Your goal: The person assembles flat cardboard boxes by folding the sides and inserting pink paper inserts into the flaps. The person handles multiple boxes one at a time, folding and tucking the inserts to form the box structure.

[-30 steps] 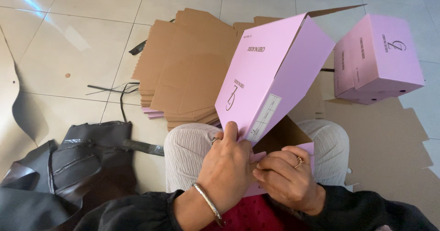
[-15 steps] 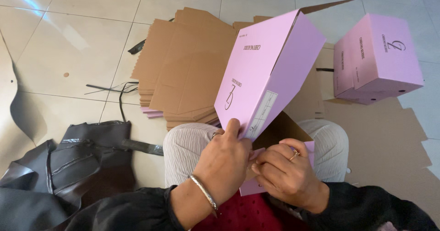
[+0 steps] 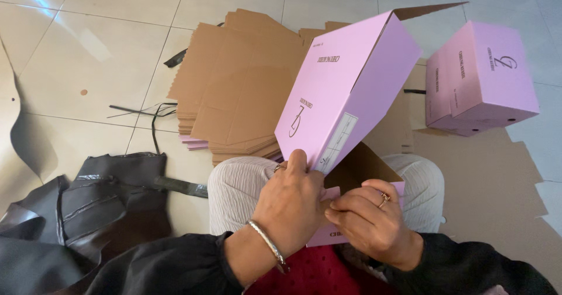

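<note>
Box: we've got a half-folded pink cardboard box [image 3: 351, 90] tipped up over our lap, its brown inside showing at the near end.
Left hand: our left hand [image 3: 291, 204], silver bangle on the wrist, is curled over the box's near edge, thumb pressed on the pink wall by a white label.
Right hand: our right hand [image 3: 370, 222], ring on one finger, pinches a small pink flap at the bottom of the box, fingers close together.
Floor stuff: a stack of flat brown cardboard sheets [image 3: 246, 90] lies just behind the box.
Finished one: a closed pink cardboard box [image 3: 483, 78] sits off to the right on the tiles.
Left side: crumpled black plastic bag [image 3: 88, 207] beside our knee.
</note>
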